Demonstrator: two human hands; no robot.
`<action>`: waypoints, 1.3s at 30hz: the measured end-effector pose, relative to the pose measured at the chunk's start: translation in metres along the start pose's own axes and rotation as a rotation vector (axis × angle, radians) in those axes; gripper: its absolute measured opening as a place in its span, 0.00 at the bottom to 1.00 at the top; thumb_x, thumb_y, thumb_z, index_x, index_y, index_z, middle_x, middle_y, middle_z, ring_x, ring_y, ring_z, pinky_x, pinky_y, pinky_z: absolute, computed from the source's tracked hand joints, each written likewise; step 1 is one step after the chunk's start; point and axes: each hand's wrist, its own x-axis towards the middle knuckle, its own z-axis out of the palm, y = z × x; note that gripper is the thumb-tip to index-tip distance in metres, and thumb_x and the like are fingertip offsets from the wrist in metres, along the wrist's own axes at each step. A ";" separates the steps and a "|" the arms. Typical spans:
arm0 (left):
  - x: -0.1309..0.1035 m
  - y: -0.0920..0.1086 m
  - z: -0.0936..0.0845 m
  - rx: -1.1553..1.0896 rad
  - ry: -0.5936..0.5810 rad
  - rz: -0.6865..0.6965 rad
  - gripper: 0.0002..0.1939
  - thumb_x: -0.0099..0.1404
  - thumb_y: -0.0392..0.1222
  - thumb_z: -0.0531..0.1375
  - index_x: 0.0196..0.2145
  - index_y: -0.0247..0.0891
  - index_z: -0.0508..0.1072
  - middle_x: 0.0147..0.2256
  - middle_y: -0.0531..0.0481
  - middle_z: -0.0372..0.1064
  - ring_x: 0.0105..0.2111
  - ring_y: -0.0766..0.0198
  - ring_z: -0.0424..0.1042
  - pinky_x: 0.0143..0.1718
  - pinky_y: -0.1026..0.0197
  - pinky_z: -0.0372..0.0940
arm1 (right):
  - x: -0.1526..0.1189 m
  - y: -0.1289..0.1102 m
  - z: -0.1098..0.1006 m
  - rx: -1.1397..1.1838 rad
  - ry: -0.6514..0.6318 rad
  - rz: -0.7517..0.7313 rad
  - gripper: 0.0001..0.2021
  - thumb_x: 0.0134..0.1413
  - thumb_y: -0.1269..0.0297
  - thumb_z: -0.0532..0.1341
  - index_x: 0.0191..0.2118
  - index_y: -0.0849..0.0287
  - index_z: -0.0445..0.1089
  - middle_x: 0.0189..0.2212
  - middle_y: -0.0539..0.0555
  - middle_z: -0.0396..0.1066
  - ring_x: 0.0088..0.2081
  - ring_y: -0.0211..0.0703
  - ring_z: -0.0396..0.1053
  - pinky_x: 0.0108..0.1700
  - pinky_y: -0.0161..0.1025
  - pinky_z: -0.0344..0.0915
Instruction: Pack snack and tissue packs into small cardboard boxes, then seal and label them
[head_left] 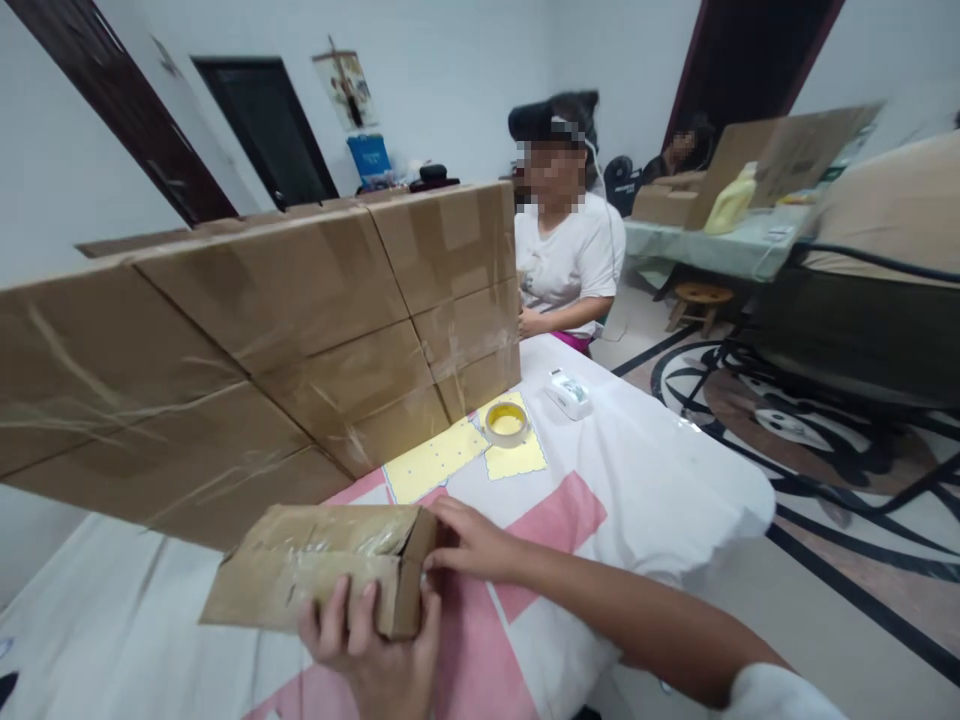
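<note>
A small, taped brown cardboard box [300, 565] lies on the table, close in front of me. My left hand [375, 640] grips its near right corner, several fingers spread over the top and the thumb on the end face. At the far right corner my right hand [469, 540] has its fingers and thumb bent against the box's end. Clear tape is stuck along the top, and a flap edge near that end looks slightly raised. Beyond the box, a roll of tape [507, 424] lies flat on a yellow patch of the tablecloth.
A wall of stacked cardboard boxes [330, 340] stands behind the small box. A white device [568, 394] lies on the white and pink tablecloth [660, 470]. Across the table sits a person [574, 250] wearing headgear. A yellow jug [731, 200] stands on another table, at right.
</note>
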 end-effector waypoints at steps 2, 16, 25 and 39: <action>0.001 0.001 0.001 -0.006 0.007 -0.010 0.53 0.52 0.41 0.74 0.69 0.39 0.52 0.58 0.35 0.55 0.66 0.43 0.54 0.68 0.28 0.50 | 0.000 0.000 0.002 -0.018 0.013 -0.004 0.22 0.52 0.55 0.74 0.50 0.57 0.72 0.43 0.53 0.68 0.45 0.46 0.65 0.51 0.44 0.64; 0.002 0.005 0.000 -0.097 0.033 -0.096 0.39 0.59 0.41 0.69 0.64 0.40 0.56 0.59 0.33 0.56 0.69 0.34 0.48 0.65 0.25 0.52 | -0.003 -0.007 0.005 -0.112 0.024 0.024 0.22 0.57 0.56 0.70 0.52 0.60 0.69 0.48 0.57 0.70 0.46 0.47 0.68 0.48 0.43 0.68; -0.008 0.005 -0.003 -0.108 0.016 -0.143 0.37 0.61 0.42 0.69 0.63 0.40 0.57 0.62 0.31 0.56 0.72 0.34 0.42 0.67 0.27 0.51 | -0.016 -0.047 -0.004 -0.250 0.107 -0.020 0.49 0.50 0.48 0.73 0.71 0.59 0.52 0.66 0.68 0.59 0.65 0.59 0.61 0.67 0.56 0.58; -0.016 0.000 -0.002 -0.153 0.035 -0.196 0.40 0.62 0.41 0.66 0.66 0.40 0.50 0.67 0.26 0.45 0.73 0.33 0.39 0.66 0.24 0.45 | 0.012 -0.138 0.018 -0.667 -0.158 0.144 0.65 0.39 0.48 0.75 0.77 0.55 0.38 0.62 0.70 0.53 0.62 0.72 0.61 0.56 0.61 0.67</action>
